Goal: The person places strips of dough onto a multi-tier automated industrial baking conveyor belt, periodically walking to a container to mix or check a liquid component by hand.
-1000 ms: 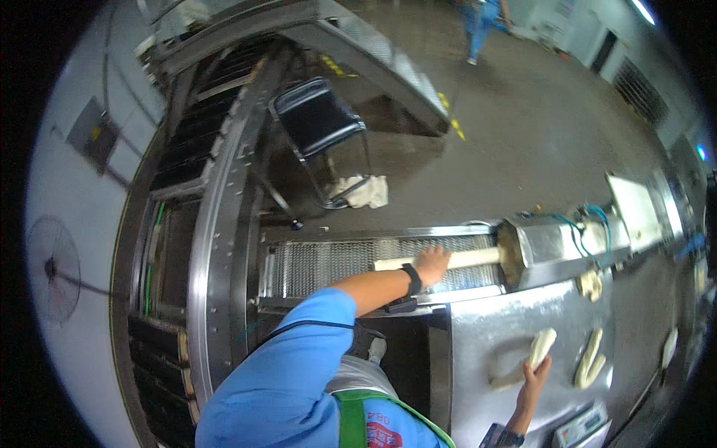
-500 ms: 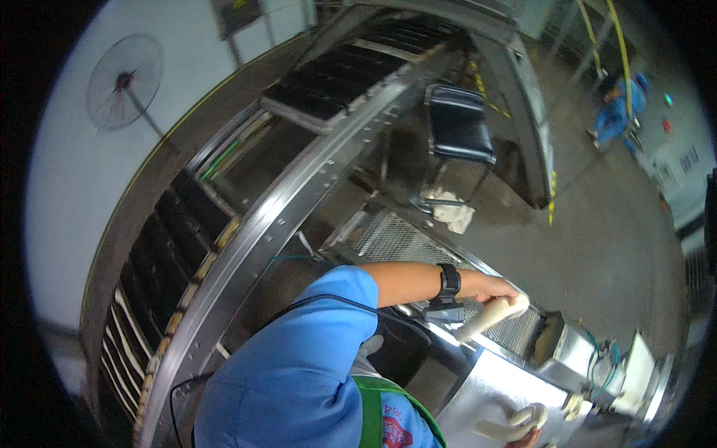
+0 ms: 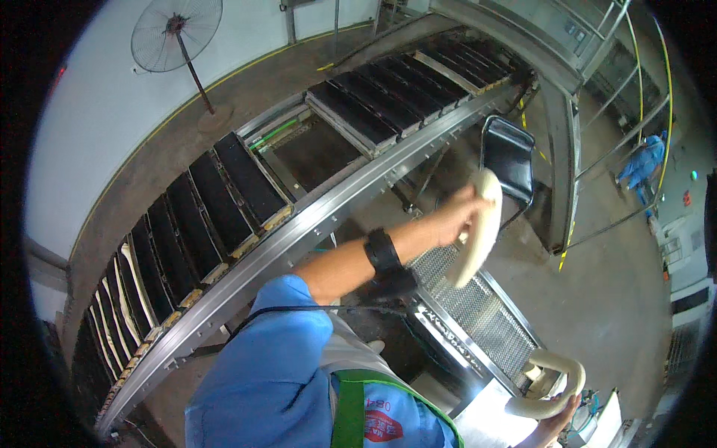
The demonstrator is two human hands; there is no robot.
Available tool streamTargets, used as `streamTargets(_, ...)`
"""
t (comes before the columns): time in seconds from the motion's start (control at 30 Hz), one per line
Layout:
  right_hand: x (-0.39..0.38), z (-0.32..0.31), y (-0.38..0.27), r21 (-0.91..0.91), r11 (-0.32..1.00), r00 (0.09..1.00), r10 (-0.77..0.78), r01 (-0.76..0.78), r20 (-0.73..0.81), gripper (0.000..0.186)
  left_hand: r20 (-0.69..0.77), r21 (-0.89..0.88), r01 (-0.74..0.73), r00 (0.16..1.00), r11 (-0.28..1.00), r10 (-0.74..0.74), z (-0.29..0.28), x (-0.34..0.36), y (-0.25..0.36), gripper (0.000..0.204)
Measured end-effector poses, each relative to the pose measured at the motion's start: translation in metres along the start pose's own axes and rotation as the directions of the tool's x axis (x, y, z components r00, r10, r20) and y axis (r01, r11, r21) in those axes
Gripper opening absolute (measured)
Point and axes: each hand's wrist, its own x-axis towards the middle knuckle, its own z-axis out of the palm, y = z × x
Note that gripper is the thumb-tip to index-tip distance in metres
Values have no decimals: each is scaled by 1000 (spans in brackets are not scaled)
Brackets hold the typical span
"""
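My left hand, raised in front of me with the arm stretched out, grips a thick, smooth, cream-coloured dough rope that hangs down from it. At lower right, my right hand is wrapped round a second dough rope, bent into a hook shape; part of this hand is cut off by the lower edge. To the left runs a metal-framed conveyor with black trays set side by side. Several trays at its near end hold long pale dough strips.
Below my left hand lies a metal mesh belt, leading to a shiny steel surface. Beyond stands a black chair. A pedestal fan is by the wall. Far right, a person in blue crouches near yellow-marked rails.
My left hand has swung up and away from above the mesh belt with its dough rope. The right hand has lifted its rope from the steel surface. My view has shifted.
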Motion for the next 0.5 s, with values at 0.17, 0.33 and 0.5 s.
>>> streamTargets(0.17,-21,126,-31,-54,998,991,-24,32,135,35,-130,33,-352,927,936,353,-63,24,106,36)
streamTargets(0.33,8,183,-12,-68,997,965,46,-29,258,39,-295,-51,-563,798,825,526,-144,20,176,27)
streamTargets(0.5,1,312,-15,-161,987,950,44,6,310,28,-505,26,-214,840,977,198,-302,16,152,22)
